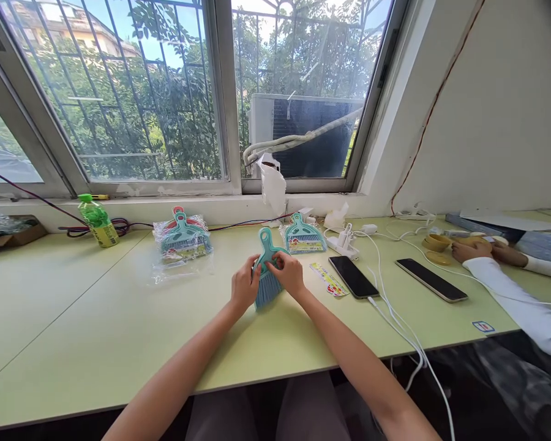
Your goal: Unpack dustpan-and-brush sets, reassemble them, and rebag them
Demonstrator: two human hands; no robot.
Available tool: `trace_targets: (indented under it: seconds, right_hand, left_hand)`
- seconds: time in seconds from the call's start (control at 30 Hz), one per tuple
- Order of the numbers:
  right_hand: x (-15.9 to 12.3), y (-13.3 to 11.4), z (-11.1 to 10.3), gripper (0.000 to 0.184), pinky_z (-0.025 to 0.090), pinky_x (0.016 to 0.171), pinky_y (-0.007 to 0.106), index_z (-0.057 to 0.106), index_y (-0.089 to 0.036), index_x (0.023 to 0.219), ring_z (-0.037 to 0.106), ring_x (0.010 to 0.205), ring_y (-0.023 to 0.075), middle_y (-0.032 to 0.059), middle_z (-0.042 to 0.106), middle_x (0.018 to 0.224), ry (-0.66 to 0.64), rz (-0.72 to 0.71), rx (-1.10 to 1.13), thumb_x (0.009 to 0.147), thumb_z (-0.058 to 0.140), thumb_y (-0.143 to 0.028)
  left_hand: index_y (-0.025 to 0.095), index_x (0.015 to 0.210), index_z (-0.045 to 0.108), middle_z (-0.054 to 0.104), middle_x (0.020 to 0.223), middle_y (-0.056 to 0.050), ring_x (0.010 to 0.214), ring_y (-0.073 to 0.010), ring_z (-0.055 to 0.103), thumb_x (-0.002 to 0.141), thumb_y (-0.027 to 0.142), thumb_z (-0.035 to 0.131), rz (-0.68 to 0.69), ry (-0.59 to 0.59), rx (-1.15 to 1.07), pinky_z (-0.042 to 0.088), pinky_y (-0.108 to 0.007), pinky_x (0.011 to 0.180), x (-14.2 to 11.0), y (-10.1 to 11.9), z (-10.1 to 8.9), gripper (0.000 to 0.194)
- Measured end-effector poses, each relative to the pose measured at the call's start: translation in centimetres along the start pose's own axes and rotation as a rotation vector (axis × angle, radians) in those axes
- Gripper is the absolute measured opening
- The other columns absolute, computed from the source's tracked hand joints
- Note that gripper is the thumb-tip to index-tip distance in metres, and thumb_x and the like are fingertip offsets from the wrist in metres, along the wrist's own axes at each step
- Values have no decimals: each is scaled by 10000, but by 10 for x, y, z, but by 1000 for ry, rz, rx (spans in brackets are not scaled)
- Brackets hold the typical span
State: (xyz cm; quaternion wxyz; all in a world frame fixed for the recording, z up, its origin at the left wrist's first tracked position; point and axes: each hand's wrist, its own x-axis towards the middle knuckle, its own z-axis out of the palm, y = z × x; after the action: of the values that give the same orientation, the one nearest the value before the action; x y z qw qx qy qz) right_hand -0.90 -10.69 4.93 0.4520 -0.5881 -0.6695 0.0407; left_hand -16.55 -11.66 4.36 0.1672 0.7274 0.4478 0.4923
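Between my two hands a teal hand brush with its matching dustpan (269,290) is held upright over the table, bristles downward and handle loop at the top. My left hand (245,283) is closed on its left edge. My right hand (288,273) pinches the right side near the base of the handle. Just behind lies another teal brush and dustpan set (305,236) with a printed label. Right of my hands rests a loose colourful label strip (329,280). Farther left, several brush and dustpan sets (183,237) lie stacked on clear plastic wrap.
A black phone (352,277) on a white cable lies to the right, near a power strip (343,245). Another phone (430,280) is farther right, by a co-worker's hands (472,250) and a tape roll (436,242). A green-capped bottle (98,221) stands back left.
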Motion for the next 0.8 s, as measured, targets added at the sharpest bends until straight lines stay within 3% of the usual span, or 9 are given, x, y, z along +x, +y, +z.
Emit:
trace_targets:
  seconds: [0.37, 0.47, 0.57, 0.67, 0.8]
  right_hand:
    - [12, 7, -4, 273, 314, 512, 228, 493, -211, 597, 409, 511, 96, -48, 456, 536, -68, 32, 485, 677, 692, -379]
    - [14, 10, -13, 289, 323, 496, 226, 510, -211, 635, 405, 510, 94, -35, 471, 577, -101, 117, 720, 694, 658, -452]
    - [17, 14, -29, 338, 335, 499, 229, 539, -213, 699, 410, 519, 95, -23, 491, 623, -96, 159, 866, 728, 602, -544]
    - [22, 18, -43, 373, 339, 525, 233, 545, -212, 709, 435, 536, 102, -22, 506, 621, -94, 155, 755, 733, 595, -581]
    - [23, 25, -42, 345, 352, 606, 251, 589, -205, 672, 551, 649, 150, 15, 615, 653, -203, 140, 143, 763, 608, -537]
  left_hand:
    - [280, 1237, 606, 557, 595, 6, 554, -166, 510, 934, 482, 366, 16, -91, 62, 310, -246, 593, 11, -6, -5, 435]
    - [263, 1184, 643, 640, 693, -33, 621, -193, 553, 912, 458, 400, -62, 15, 18, 340, -261, 614, 24, -24, -10, 414]
    - [220, 1043, 701, 681, 782, -63, 722, -222, 580, 857, 441, 454, -178, 129, -17, 377, -274, 654, 44, -57, -26, 380]
    - [191, 813, 711, 668, 747, -50, 745, -217, 580, 779, 446, 502, -197, -8, -73, 404, -274, 670, 57, -90, -44, 331]
    - [187, 641, 671, 628, 647, -34, 677, -199, 565, 682, 444, 601, -258, -228, -70, 405, -267, 616, 58, -114, -56, 269]
